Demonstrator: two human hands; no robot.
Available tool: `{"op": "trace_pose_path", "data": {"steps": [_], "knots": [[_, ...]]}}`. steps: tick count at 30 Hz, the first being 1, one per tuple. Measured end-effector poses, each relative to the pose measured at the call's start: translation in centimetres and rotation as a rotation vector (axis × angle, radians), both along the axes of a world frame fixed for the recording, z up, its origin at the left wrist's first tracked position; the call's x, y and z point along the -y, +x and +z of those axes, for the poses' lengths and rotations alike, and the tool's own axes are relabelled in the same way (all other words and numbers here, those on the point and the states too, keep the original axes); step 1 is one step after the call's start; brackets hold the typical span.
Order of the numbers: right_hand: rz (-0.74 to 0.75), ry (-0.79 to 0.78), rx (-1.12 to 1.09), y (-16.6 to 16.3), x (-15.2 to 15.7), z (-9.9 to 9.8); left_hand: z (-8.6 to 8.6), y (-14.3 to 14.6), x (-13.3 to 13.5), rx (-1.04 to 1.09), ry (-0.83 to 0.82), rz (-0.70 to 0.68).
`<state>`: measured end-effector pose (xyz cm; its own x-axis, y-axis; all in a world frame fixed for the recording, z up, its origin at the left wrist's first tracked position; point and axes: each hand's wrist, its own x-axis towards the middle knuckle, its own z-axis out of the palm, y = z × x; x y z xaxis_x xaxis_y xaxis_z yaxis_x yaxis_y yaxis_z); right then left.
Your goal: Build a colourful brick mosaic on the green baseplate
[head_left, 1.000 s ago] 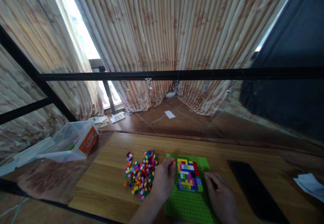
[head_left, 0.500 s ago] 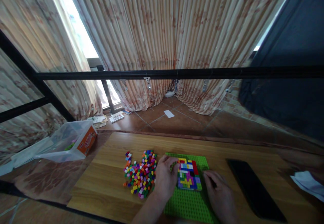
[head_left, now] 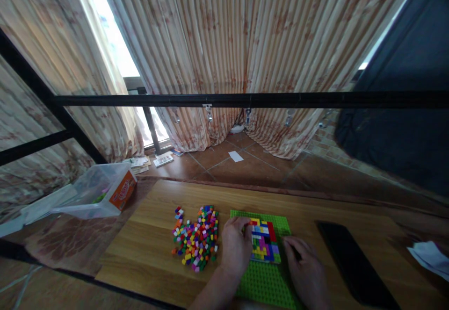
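Observation:
A green studded baseplate (head_left: 263, 284) lies on the wooden table, with a square patch of coloured toy bricks (head_left: 264, 242) built on its upper part. My left hand (head_left: 236, 244) is over the patch's left edge, its thumb and fingers pinched together; whatever they hold is hidden or too small to make out. At the plate's right edge rests my right hand (head_left: 305, 265), fingers curled in and closed, and I cannot see anything in them. Left of the plate, a loose heap of small coloured bricks (head_left: 196, 240) is spread on the table.
A black phone-like slab (head_left: 354, 263) lies right of the baseplate, with crumpled white paper (head_left: 430, 256) beyond it. Past the table's left end stands a clear plastic bin (head_left: 94, 202) with an orange label. A black rail (head_left: 224, 100) crosses above the table's far side.
My left hand has shifted slightly right over the brick patch, still pinched. My right hand stays by the plate's edge. The whole view has moved a little.

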<state>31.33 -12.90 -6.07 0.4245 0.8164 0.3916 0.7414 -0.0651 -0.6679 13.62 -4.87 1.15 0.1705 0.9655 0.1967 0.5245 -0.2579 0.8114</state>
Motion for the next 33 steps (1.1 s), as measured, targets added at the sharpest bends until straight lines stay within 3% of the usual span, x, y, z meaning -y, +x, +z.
{"op": "trace_pose_path", "data": {"steps": [9, 18, 33], "knots": [[-0.006, -0.018, -0.004, 0.07, 0.13, 0.08, 0.22, 0.06, -0.38, -0.068, 0.008, -0.010], [0.003, -0.010, 0.002, 0.04, 0.10, 0.28, 0.41, -0.49, -0.36, -0.053, 0.074, -0.110], [0.016, -0.032, 0.011, 0.17, 0.14, 0.13, 0.00, -0.53, -0.73, -0.461, 0.215, -0.276]]}}
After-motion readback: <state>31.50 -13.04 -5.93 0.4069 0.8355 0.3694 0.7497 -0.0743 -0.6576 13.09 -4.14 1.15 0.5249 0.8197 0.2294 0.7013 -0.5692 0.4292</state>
